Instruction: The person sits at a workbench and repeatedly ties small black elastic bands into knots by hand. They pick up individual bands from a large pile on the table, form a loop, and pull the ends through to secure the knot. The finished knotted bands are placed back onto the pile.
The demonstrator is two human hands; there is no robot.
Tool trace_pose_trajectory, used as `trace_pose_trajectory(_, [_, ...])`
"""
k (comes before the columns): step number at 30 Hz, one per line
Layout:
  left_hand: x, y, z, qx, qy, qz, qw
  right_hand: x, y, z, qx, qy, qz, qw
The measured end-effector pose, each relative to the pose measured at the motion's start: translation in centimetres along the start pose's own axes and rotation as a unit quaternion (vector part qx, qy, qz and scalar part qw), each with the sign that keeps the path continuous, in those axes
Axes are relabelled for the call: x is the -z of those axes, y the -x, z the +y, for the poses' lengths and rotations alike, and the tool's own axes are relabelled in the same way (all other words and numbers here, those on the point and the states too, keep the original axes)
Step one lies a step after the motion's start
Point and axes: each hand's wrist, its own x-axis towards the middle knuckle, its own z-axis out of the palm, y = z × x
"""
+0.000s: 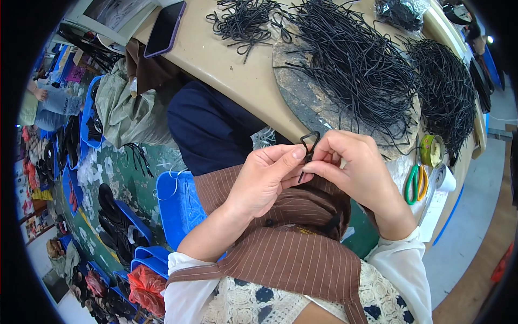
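Note:
Between my two hands, above my brown striped apron [302, 264], is a black cord [309, 141] bent into a small loop. My left hand [264, 175] pinches it between thumb and fingers. Close against it, my right hand [348, 164] grips the same cord with thumb and forefinger; its other fingers are curled. A short cord end sticks out below the fingertips. Just beyond my hands, a big heap of black cords [356, 65] lies on a round worn board [297, 89] on the table. A smaller bunch of looped black cords [245, 21] lies farther left.
Right of my hands are scissors [413, 183] with green and orange handles, a round green tin [431, 151] and a white roll [445, 178]. A phone [165, 29] lies at the table's left edge. Blue bins [178, 208] stand on the green floor at left. Another person [40, 102] is far left.

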Motion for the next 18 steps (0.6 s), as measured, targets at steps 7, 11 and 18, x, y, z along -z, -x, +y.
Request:
trace_pose_trajectory(7, [-0.5,0.1,0.5,0.034,0.044,-0.016,0.998,-0.1,-0.1,-0.1,0.082,0.029,0.071,0.994])
trace_pose_trajectory(11, [-1.2,-0.2,0.9,-0.017,0.015,0.030,0.999,-0.5,0.4,1.2,0.077,0.022,0.106,0.991])
trace_pose_trajectory(18, [-1.2,-0.5,0.8,-0.092,-0.106,0.073,0.987,-1.4,1.1,2.1,0.003,-0.146,0.096,0.985])
